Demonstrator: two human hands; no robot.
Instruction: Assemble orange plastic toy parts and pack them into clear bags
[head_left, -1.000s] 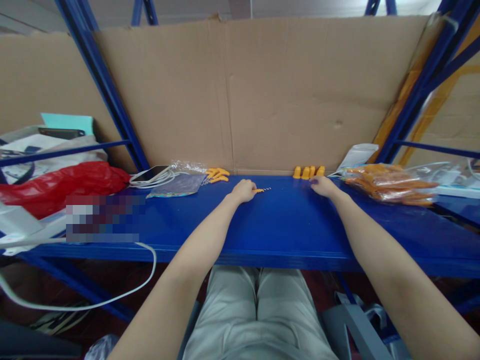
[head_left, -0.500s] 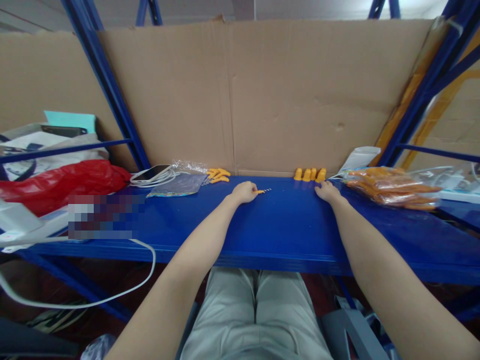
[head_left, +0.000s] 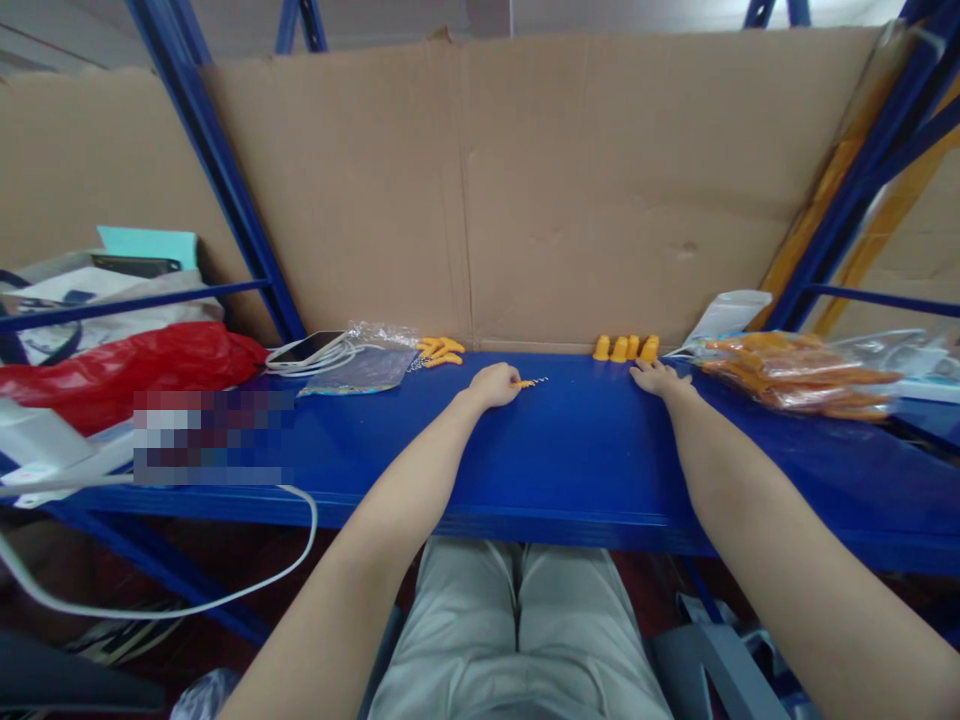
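My left hand [head_left: 495, 384] rests closed on the blue shelf [head_left: 570, 450], pinching a small orange piece with a short metal chain [head_left: 531, 382] that trails to the right. My right hand [head_left: 654, 377] lies on the shelf with fingers stretched toward a row of upright orange finger cots [head_left: 625, 348] at the cardboard back wall, fingertips just short of them. It holds nothing that I can see. A loose heap of orange finger cots [head_left: 439, 349] lies to the left of my left hand.
A phone with a white cable [head_left: 307, 348] and a clear plastic bag [head_left: 364, 362] sit at the left. A red bag [head_left: 120, 365] lies further left. Bags of orange items [head_left: 795, 370] and a white pouch [head_left: 724, 312] lie at the right. Cardboard [head_left: 570, 190] backs the shelf.
My right hand has crept right and toward the row of upright finger cots. My left hand has stayed in place with the chain piece.
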